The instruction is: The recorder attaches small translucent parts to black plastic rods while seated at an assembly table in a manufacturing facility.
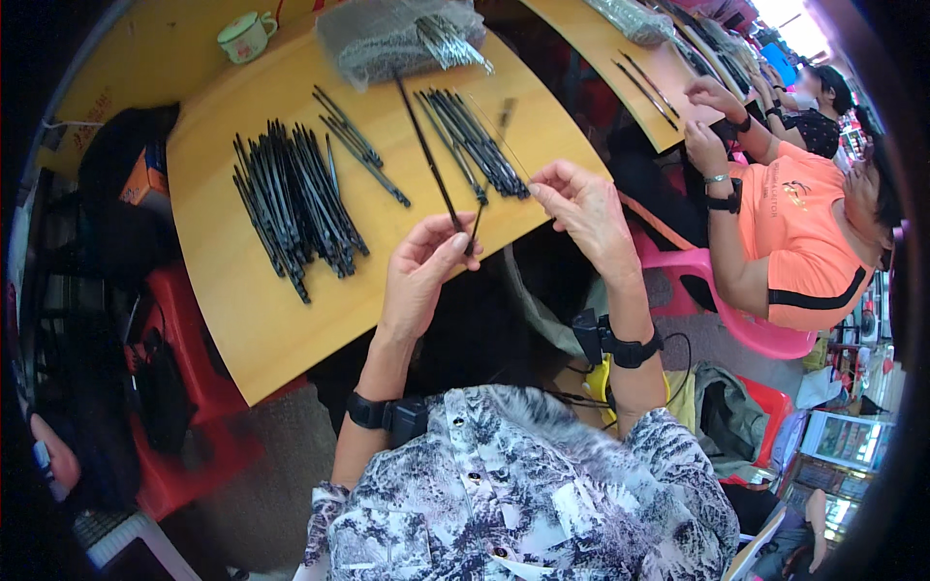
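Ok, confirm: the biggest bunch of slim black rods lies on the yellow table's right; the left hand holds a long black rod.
No: the head view shows the biggest bunch at the left of the yellow table; the rest stands.

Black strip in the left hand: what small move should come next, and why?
Probably ease the right hand toward the left hand while steadying the black strip. The left hand pinches the strip near its lower end, while the right pinches what looks like a fine strand; the two hands are apart.
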A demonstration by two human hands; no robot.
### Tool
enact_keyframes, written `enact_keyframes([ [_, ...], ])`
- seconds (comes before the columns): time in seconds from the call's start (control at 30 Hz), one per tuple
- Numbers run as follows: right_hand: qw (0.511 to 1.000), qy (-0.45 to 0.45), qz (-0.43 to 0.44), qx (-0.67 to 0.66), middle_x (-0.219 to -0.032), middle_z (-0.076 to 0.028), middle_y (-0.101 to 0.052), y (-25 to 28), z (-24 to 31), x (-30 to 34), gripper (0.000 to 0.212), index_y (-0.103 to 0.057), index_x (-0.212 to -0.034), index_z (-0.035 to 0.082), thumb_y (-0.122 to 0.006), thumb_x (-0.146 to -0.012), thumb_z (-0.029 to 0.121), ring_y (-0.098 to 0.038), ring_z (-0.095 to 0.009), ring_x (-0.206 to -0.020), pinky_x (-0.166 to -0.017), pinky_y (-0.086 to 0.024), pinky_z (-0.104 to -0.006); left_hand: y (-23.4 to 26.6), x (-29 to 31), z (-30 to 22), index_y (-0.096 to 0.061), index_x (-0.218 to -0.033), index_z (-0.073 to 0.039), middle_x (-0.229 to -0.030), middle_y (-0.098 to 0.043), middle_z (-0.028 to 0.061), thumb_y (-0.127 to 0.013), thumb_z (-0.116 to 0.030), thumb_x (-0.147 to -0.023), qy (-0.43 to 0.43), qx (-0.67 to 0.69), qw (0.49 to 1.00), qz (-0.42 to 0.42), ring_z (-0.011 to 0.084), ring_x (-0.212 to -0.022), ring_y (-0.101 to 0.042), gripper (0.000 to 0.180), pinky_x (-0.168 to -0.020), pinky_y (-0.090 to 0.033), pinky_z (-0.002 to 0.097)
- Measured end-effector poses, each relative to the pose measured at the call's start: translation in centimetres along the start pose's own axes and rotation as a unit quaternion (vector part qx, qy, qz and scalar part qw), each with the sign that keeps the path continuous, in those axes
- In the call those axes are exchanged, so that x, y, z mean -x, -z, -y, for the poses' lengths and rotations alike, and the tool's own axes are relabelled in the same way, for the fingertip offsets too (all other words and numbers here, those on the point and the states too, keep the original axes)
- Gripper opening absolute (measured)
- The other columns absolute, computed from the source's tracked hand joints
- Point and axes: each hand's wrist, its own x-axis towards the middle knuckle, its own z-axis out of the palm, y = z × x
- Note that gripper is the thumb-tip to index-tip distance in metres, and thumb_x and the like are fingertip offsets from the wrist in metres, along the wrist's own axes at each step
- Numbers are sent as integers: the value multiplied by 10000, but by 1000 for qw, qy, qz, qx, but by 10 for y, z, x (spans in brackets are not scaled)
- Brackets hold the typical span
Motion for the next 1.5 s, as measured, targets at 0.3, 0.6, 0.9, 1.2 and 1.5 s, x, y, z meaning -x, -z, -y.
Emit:
enact_keyframes([
  [0.3,930,29,28,-364,-807,-28,-604,-21,-2,17,154,-563,-928,21,-581,-855,155,-579,-74,-704,-576,-460,-184,-10,12,1,-498,-1168,24,-1020,-578,71,-535,-94,-873,12,10,999,47,136,-879,-567,320,-763,-475,250],
  [0.6,874,-13,85,-478,-844,-69,-613,-37,-4,30,141,-514,-958,24,-538,-879,138,-613,-113,-738,-589,-488,-185,-12,13,-1,-465,-1209,29,-1081,-562,93,-529,-74,-872,2,2,999,33,137,-902,-562,358,-765,-473,244],
  [0.9,876,-62,95,-469,-811,-71,-625,-39,-4,27,149,-513,-923,40,-552,-873,174,-616,-107,-690,-549,-484,-176,-12,14,-4,-473,-1201,32,-1012,-587,73,-540,-65,-857,-1,-8,1000,21,115,-864,-556,364,-744,-456,223],
  [1.2,858,-106,108,-492,-811,-67,-621,-39,-9,24,135,-526,-899,54,-565,-862,178,-611,-102,-688,-527,-488,-176,-9,14,-4,-470,-1215,26,-956,-560,49,-563,-75,-851,-5,-17,999,28,124,-880,-561,390,-752,-474,239],
  [1.5,837,-109,115,-523,-800,-65,-616,-41,-9,25,115,-532,-884,56,-565,-857,162,-609,-105,-683,-508,-499,-188,-13,16,-6,-492,-1178,28,-937,-590,61,-548,-47,-844,-5,2,1000,10,110,-813,-555,347,-714,-459,223],
])
